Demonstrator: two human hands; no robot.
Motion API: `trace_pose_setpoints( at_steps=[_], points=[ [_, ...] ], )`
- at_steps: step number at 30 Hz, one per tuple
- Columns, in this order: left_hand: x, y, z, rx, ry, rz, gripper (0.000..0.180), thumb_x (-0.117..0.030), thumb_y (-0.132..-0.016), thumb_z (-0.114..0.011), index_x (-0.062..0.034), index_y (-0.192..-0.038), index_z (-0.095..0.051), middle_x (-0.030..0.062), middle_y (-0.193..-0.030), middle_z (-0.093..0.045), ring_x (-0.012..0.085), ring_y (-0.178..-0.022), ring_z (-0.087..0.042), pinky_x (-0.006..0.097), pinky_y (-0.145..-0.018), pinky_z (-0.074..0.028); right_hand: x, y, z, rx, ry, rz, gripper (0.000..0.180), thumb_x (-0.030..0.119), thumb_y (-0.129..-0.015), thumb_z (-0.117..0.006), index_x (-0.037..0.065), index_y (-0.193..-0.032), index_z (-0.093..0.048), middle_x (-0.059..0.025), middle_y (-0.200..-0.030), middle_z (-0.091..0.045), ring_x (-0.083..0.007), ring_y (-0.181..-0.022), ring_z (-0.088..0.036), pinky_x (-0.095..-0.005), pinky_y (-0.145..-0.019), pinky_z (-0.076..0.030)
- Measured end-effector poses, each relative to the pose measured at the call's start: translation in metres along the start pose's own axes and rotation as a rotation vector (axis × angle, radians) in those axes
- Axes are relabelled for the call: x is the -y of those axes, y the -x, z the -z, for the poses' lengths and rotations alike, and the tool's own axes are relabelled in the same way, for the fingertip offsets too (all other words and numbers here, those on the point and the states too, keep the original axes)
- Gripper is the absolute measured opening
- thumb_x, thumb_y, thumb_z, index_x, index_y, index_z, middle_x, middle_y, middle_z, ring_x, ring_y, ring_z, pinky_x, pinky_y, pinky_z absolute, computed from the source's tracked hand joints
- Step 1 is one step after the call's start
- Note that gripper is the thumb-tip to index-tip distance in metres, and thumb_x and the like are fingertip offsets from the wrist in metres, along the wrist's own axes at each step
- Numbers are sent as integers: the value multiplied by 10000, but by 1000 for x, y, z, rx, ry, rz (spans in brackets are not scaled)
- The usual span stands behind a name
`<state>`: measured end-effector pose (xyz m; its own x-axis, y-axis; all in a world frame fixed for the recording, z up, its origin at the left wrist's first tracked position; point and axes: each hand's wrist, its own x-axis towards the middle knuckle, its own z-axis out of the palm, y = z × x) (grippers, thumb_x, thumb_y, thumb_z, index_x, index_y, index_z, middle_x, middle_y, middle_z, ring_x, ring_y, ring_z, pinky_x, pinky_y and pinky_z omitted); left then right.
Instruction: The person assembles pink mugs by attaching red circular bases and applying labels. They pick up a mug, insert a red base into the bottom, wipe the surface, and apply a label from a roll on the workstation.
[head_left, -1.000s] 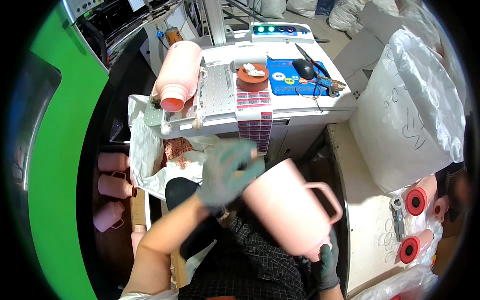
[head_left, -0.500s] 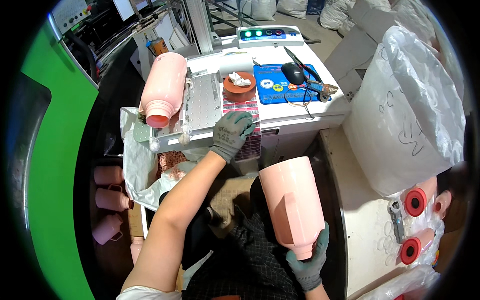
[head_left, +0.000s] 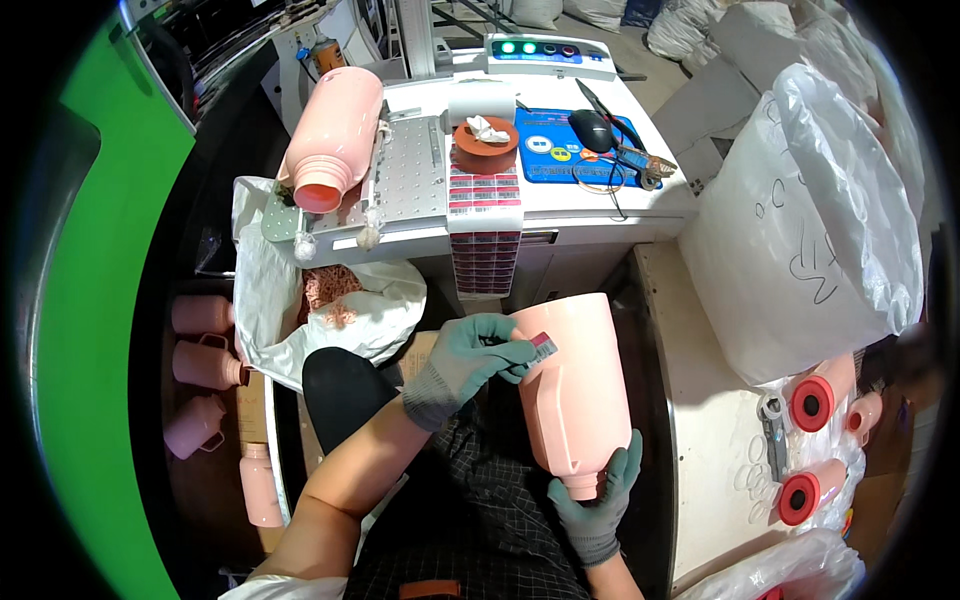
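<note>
A large pink plastic jug [head_left: 573, 385] lies across my lap, its neck toward me and its base pointing at the white workbench [head_left: 640, 205]. My right hand [head_left: 594, 500], in a grey-green glove, grips the jug at its neck. My left hand [head_left: 468, 355], gloved the same, pinches a small red and white sticker [head_left: 543, 345] and holds it against the jug's side. A strip of the same stickers [head_left: 483, 215] hangs over the bench's front edge. A second pink jug [head_left: 332, 138] lies on a perforated metal plate [head_left: 405, 170] on the bench.
A brown bowl [head_left: 486, 148], a blue mat [head_left: 570, 150] with a computer mouse [head_left: 591, 129] and a control box with green lights [head_left: 543, 52] sit on the bench. White bags [head_left: 800, 230] stand right, capped jugs [head_left: 815, 400] below them. More pink jugs [head_left: 205, 365] lie left.
My left hand came back from the sticker strip on the bench with a sticker and now presses it to the jug. The jug has tilted over, neck toward me, across my lap.
</note>
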<state>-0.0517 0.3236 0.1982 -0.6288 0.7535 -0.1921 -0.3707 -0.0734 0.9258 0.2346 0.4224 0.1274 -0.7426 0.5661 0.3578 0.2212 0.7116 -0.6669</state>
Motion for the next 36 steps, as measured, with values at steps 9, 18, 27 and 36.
trace_pose_setpoints(
  at_steps=[9,18,27,36],
  points=[
    [-2,0,13,25,-159,32,179,-114,-893,-816,16,-965,-716,50,-864,-731,101,-744,-674,252,-666,-542,4,2,-6,-19,122,85,1157,294,-740,-926,244,-1679,-253,-305,-1664,-255,-521,-1426,-455,-538,-1047,-522],
    [23,30,109,-501,-1202,-380,572,-415,-761,-915,-28,-1104,-672,142,-1007,-665,271,-924,-676,386,-827,-547,-2,-8,5,19,-398,-173,1169,64,-699,-918,45,-1659,-251,-198,-1637,-328,-335,-1458,-436,-471,-1122,-465],
    [-125,-19,234,-348,-2146,-1136,452,-188,-882,-662,-199,-1332,-627,70,-1479,-540,362,-1361,-503,568,-1139,-431,13,-89,13,-155,-824,-85,1169,220,-756,-904,-32,-1653,-199,-228,-1616,-387,-351,-1460,-440,-486,-1198,-379],
    [-125,138,145,-567,-1591,-1291,447,-327,-830,-803,-168,-1229,-681,92,-1288,-664,307,-1121,-627,435,-901,-518,73,-189,-18,-234,-87,453,828,192,-706,-914,26,-1454,-601,-315,-1545,-476,-460,-1385,-537,-499,-1121,-466]
  ],
)
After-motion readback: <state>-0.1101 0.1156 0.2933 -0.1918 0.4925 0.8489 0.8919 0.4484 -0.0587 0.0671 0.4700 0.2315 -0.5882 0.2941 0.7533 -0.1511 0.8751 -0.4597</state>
